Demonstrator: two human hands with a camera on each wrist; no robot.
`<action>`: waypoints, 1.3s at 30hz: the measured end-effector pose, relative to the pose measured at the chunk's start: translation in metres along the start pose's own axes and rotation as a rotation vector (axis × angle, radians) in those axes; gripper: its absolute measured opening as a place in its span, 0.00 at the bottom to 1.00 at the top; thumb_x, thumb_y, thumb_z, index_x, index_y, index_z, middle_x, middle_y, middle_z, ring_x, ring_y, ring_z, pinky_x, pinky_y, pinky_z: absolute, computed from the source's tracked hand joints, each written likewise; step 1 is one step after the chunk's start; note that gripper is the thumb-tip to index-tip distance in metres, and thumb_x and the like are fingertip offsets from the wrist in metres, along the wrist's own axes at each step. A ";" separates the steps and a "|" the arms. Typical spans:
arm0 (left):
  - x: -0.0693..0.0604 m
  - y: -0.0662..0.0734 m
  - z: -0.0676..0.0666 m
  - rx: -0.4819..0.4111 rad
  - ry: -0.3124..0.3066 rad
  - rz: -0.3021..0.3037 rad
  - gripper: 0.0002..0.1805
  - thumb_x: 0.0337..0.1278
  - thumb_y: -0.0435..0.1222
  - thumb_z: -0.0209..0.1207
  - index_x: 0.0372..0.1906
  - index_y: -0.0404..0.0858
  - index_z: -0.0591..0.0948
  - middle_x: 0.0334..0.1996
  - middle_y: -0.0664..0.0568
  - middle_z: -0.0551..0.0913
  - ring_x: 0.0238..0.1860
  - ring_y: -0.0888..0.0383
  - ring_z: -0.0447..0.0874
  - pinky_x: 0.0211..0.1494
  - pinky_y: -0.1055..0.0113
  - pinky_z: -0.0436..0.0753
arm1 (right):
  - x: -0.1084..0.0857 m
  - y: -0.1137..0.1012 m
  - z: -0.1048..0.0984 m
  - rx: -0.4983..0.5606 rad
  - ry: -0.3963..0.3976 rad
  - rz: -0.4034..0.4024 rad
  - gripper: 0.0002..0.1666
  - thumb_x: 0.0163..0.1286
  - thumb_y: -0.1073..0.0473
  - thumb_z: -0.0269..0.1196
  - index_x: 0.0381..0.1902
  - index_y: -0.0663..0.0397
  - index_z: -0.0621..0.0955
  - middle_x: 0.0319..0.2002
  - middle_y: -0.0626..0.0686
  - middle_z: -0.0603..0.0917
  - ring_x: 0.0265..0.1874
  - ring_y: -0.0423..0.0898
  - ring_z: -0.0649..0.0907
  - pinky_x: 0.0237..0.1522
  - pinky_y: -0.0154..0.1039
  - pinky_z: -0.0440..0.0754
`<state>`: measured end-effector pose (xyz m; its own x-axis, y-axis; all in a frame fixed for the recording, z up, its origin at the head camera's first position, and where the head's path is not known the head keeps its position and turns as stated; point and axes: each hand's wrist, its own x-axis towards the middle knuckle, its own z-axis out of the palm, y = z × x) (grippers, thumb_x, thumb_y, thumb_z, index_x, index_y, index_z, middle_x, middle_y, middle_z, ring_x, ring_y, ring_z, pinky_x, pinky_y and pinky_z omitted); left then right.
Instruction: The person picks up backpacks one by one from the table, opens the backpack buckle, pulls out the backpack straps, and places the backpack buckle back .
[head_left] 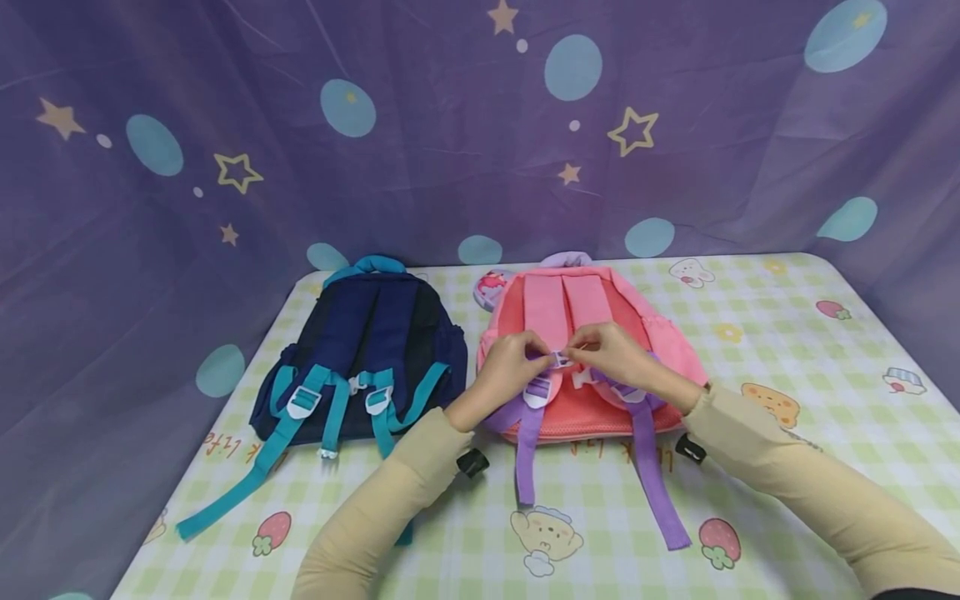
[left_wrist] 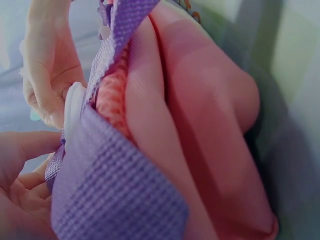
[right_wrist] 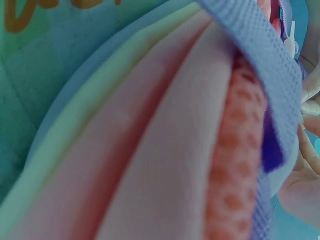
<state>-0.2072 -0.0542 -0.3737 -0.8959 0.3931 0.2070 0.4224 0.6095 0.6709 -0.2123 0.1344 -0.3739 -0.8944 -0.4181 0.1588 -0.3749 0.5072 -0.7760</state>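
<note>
A pink backpack (head_left: 660, 342) lies on the table with its strap side up. Over its middle, a small white buckle (head_left: 561, 360) sits between the person's two hands. The left hand (head_left: 513, 367) pinches the purple webbing strap (left_wrist: 56, 165) at the buckle's left side. From the right, the right hand (head_left: 617, 354) pinches the buckle with thumb and fingertips. A second white clip (head_left: 582, 378) hangs just under the right hand. White strap adjusters (head_left: 537, 392) hold purple straps whose loose ends hang down toward the front. Fingers partly hide the buckle's details.
Left of it lies a navy backpack (head_left: 360, 325) with teal straps (head_left: 255, 475). A round pink-and-lilac piece (head_left: 491, 289) shows behind the pink backpack. A checked cloth (head_left: 810, 333) covers the table, and a purple curtain (head_left: 465, 150) hangs behind.
</note>
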 end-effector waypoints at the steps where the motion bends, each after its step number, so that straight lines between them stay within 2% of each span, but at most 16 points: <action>1: 0.000 0.000 0.000 0.003 -0.003 -0.001 0.04 0.54 0.31 0.63 0.31 0.33 0.83 0.29 0.48 0.85 0.33 0.57 0.81 0.35 0.73 0.76 | 0.000 0.000 0.000 -0.003 0.002 -0.004 0.05 0.63 0.66 0.62 0.33 0.64 0.84 0.32 0.55 0.86 0.34 0.46 0.83 0.44 0.47 0.81; 7: -0.001 0.001 0.000 0.023 -0.023 0.003 0.04 0.56 0.31 0.62 0.31 0.33 0.82 0.29 0.47 0.85 0.32 0.57 0.81 0.34 0.72 0.76 | -0.002 0.002 0.002 -0.013 0.009 -0.006 0.05 0.63 0.67 0.62 0.32 0.63 0.84 0.31 0.55 0.86 0.36 0.50 0.85 0.43 0.47 0.81; 12: -0.002 0.001 -0.001 0.005 -0.039 0.002 0.04 0.57 0.31 0.61 0.32 0.33 0.81 0.31 0.47 0.85 0.33 0.57 0.80 0.35 0.72 0.75 | -0.002 0.002 0.003 0.016 0.016 -0.005 0.05 0.63 0.68 0.62 0.32 0.64 0.84 0.31 0.55 0.86 0.37 0.51 0.85 0.43 0.46 0.82; 16: -0.003 0.000 -0.003 -0.020 -0.050 0.012 0.04 0.58 0.32 0.61 0.33 0.33 0.81 0.31 0.47 0.84 0.33 0.57 0.79 0.36 0.72 0.75 | -0.002 0.003 0.004 0.030 0.026 -0.002 0.04 0.62 0.68 0.62 0.31 0.64 0.84 0.31 0.55 0.86 0.36 0.48 0.85 0.40 0.39 0.82; 22: -0.006 -0.003 -0.004 -0.054 -0.076 0.044 0.04 0.57 0.30 0.61 0.34 0.32 0.81 0.32 0.46 0.84 0.38 0.55 0.81 0.43 0.68 0.78 | -0.002 0.006 0.003 0.076 0.047 0.005 0.04 0.61 0.71 0.61 0.30 0.68 0.83 0.30 0.59 0.86 0.33 0.45 0.83 0.35 0.27 0.79; 32: -0.009 -0.005 -0.006 -0.088 -0.089 0.040 0.05 0.58 0.32 0.61 0.35 0.32 0.82 0.35 0.46 0.84 0.42 0.54 0.81 0.49 0.64 0.79 | -0.004 0.009 -0.001 0.078 0.019 -0.004 0.06 0.62 0.68 0.62 0.33 0.68 0.84 0.32 0.60 0.86 0.30 0.39 0.82 0.34 0.26 0.77; 39: -0.013 -0.003 -0.009 -0.110 -0.111 0.024 0.06 0.56 0.32 0.63 0.36 0.33 0.83 0.40 0.46 0.84 0.45 0.53 0.82 0.51 0.64 0.79 | -0.004 0.013 -0.003 0.155 -0.025 0.033 0.08 0.64 0.68 0.61 0.37 0.72 0.83 0.34 0.62 0.86 0.30 0.46 0.85 0.34 0.25 0.78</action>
<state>-0.1979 -0.0674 -0.3716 -0.8626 0.4837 0.1481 0.4204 0.5226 0.7417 -0.2142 0.1448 -0.3828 -0.8988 -0.4223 0.1177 -0.3011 0.3994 -0.8659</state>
